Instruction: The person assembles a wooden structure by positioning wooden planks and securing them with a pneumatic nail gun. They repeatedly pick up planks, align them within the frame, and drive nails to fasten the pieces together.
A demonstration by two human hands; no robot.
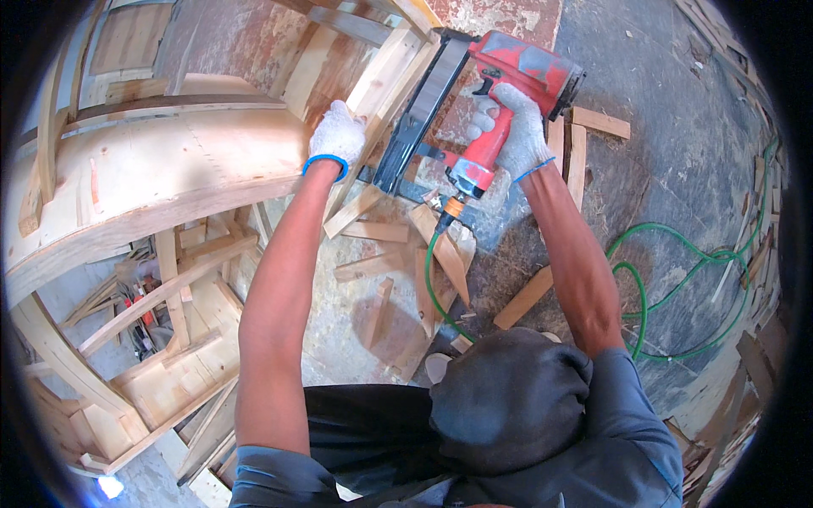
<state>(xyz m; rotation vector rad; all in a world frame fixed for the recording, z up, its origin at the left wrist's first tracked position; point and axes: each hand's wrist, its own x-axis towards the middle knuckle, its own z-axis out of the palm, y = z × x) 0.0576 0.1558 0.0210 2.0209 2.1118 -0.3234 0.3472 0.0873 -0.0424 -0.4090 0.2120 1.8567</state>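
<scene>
Red pneumatic nail gun (525,68), clasped in my right grip (518,127), angles its long magazine (426,112) along the right edge of the wooden frame (169,161); my left grip (337,135), nearer that edge, touches the pale rail (384,74), finger closure unclear.

No readable lettering, numbers or signs.

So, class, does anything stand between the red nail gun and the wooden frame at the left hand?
Nothing visible does: the nail gun, held in the right hand, has its front end close beside the wooden frame; whether they touch is unclear.
</scene>
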